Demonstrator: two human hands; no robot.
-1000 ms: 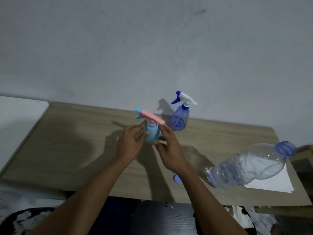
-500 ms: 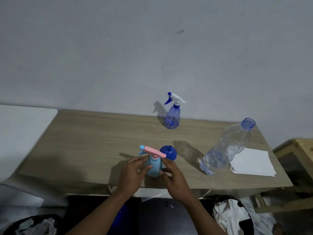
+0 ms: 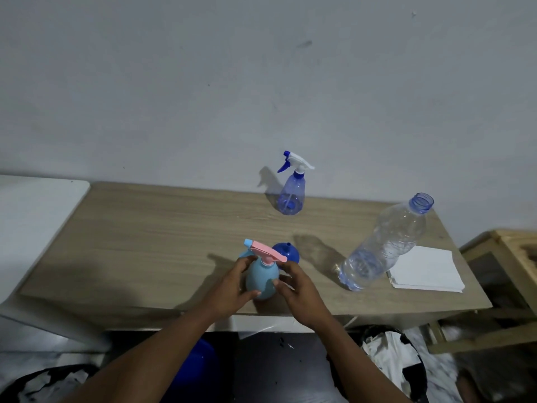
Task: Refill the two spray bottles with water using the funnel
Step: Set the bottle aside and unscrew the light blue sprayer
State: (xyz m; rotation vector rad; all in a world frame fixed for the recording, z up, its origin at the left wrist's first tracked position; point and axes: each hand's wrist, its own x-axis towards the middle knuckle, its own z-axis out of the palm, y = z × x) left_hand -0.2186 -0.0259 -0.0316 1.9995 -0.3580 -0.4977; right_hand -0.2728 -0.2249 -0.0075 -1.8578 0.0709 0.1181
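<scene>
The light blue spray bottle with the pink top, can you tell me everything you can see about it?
The light blue spray bottle is small, round-bellied and looks like solid plastic, so you can't see inside. Its spray top is pink with a pale blue nozzle tip, and it is still on. The bottle stands upright near the front edge of the wooden table. The left hand cups one side and the right hand the other. A dark blue funnel sits upside down right behind it.

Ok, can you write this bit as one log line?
stage: opening | both hands on light blue spray bottle | pink sprayer still on | funnel unused | water bottle uncapped
</scene>
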